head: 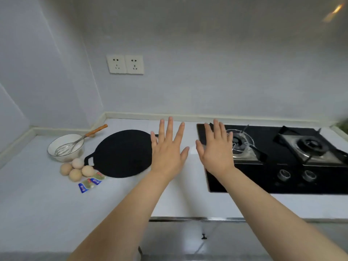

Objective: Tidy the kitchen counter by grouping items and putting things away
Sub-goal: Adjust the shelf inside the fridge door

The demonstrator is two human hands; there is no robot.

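As both arms stretch forward over the white counter, we see the left hand and the right hand side by side, palms down, fingers straight and spread, neither holding anything. Whether the palms touch the surface we cannot tell.

Just left of the left hand lies a flat, round black pan. Its right edge passes behind that hand's little finger in our view, and its small loop handle points away from the hand. Beside that handle, further left, 4 brown eggs sit in a tight cluster. Beyond the eggs, further from us, stands a white bowl with a wire whisk leaning in it, the whisk's wooden handle angled out over the rim toward the back wall. Nearer to us than the eggs, a few small blue and green sachets lie at the pan's near left edge.

To the right of the right hand sits a black glass gas stove with 2 burners. The right hand's fingers overlap the stove's left edge and reach in front of the closer burner; the other burner is well to the right. We see 2 round knobs on the stove's front strip, right of the right wrist.

On the wall beyond the left hand, 2 white sockets are mounted side by side.
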